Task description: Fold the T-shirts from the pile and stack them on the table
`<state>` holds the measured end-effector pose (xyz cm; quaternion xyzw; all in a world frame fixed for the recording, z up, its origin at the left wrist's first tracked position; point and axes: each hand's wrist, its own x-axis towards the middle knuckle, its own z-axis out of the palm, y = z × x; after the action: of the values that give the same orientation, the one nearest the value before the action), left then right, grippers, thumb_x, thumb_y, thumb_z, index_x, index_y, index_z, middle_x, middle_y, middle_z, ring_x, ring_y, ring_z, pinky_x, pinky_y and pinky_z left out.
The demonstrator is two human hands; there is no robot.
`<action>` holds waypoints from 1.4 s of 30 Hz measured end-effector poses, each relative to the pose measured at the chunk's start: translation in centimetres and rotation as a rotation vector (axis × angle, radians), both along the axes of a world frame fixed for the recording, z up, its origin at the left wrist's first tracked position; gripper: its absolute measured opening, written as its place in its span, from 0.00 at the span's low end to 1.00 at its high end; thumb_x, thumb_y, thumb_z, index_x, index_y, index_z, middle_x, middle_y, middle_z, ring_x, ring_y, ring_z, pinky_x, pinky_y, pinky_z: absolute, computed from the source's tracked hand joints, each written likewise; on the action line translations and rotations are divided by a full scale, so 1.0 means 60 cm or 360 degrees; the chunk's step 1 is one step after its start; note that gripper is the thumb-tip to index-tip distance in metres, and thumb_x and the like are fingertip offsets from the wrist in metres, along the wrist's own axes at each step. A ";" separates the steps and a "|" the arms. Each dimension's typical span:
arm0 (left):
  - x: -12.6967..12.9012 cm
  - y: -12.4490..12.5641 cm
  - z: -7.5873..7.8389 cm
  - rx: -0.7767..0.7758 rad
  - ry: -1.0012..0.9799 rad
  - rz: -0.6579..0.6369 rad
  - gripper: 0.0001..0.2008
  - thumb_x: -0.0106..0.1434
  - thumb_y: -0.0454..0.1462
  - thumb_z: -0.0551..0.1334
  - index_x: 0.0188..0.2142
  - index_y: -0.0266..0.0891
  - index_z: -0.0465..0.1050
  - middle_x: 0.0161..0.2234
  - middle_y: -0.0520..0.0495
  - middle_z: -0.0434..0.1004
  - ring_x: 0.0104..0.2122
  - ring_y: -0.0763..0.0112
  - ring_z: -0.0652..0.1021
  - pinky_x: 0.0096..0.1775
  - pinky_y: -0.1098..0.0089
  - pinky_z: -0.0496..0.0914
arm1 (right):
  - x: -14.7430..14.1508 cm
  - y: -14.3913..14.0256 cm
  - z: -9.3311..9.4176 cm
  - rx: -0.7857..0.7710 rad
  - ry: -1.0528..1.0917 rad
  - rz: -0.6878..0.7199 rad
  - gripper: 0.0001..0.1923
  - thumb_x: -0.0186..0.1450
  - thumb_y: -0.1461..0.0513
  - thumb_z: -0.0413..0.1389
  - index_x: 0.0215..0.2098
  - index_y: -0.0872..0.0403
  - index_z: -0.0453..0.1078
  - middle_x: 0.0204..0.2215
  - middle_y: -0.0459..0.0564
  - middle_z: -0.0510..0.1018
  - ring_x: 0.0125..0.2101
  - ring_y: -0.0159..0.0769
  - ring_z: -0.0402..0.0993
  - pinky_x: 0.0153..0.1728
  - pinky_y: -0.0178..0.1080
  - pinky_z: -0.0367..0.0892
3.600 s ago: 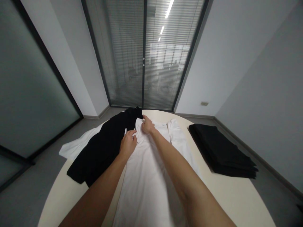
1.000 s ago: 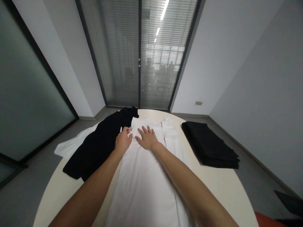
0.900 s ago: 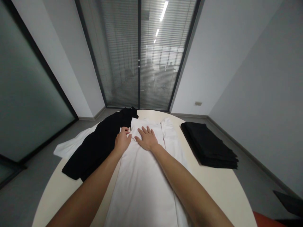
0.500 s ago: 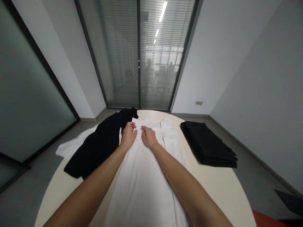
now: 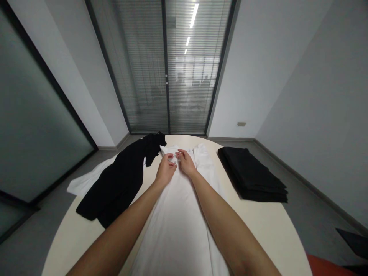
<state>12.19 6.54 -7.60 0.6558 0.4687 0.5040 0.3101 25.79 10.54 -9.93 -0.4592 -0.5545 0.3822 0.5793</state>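
Note:
White trousers (image 5: 181, 226) lie lengthwise down the middle of the table, waistband at the far end. My left hand (image 5: 166, 168) is at the left part of the waistband, its fingers curled and closed on the cloth there. Close beside it, my right hand (image 5: 186, 164) also has its fingers bent in on the waistband cloth. A corner of the waistband sticks up just beyond my left fingers. The fingertips partly cover the cloth between the two hands.
Black garments (image 5: 120, 180) lie loosely at the left of the round table (image 5: 267, 234), over a white garment (image 5: 89, 178) that hangs past the edge. A folded black stack (image 5: 250, 174) sits on the right. Glass doors with blinds (image 5: 149, 76) stand beyond.
My left hand has moved right and slightly nearer, bringing the waistband's left side inward. My right hand has shifted a little right, and the hands are now closer together.

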 end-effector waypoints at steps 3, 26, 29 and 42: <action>-0.008 -0.006 -0.009 -0.0013 -0.0005 -0.0100 0.22 0.58 0.28 0.64 0.51 0.41 0.64 0.52 0.42 0.72 0.34 0.73 0.80 0.40 0.68 0.75 | 0.001 0.001 -0.001 -0.0025 0.0036 0.0036 0.15 0.71 0.58 0.48 0.54 0.53 0.66 0.50 0.56 0.78 0.45 0.35 0.77 0.53 0.43 0.68; -0.085 -0.049 -0.004 0.0484 0.0900 -0.0468 0.12 0.65 0.32 0.60 0.47 0.41 0.78 0.52 0.43 0.76 0.56 0.58 0.72 0.61 0.57 0.66 | -0.053 -0.024 0.073 0.0027 -0.1149 -0.0194 0.17 0.66 0.59 0.57 0.53 0.53 0.70 0.49 0.54 0.77 0.46 0.41 0.74 0.51 0.44 0.65; -0.098 -0.050 0.004 0.0570 0.1035 -0.0584 0.14 0.67 0.33 0.59 0.49 0.40 0.78 0.54 0.43 0.75 0.58 0.58 0.71 0.62 0.56 0.65 | -0.076 -0.025 0.108 0.0143 -0.1667 -0.0247 0.17 0.68 0.55 0.57 0.53 0.50 0.71 0.50 0.54 0.76 0.48 0.44 0.72 0.51 0.46 0.63; -0.104 -0.048 -0.004 0.0559 0.1082 -0.0562 0.18 0.67 0.33 0.59 0.55 0.40 0.76 0.58 0.40 0.73 0.60 0.57 0.69 0.63 0.54 0.63 | -0.076 0.036 0.089 -0.0257 -0.1344 -0.0304 0.11 0.69 0.59 0.53 0.44 0.54 0.75 0.41 0.59 0.80 0.45 0.45 0.75 0.49 0.42 0.66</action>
<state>5.95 3.64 -7.84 0.8980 0.3316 0.2703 0.1031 21.26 12.72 -4.60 -0.6681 -0.6661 0.1479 0.2968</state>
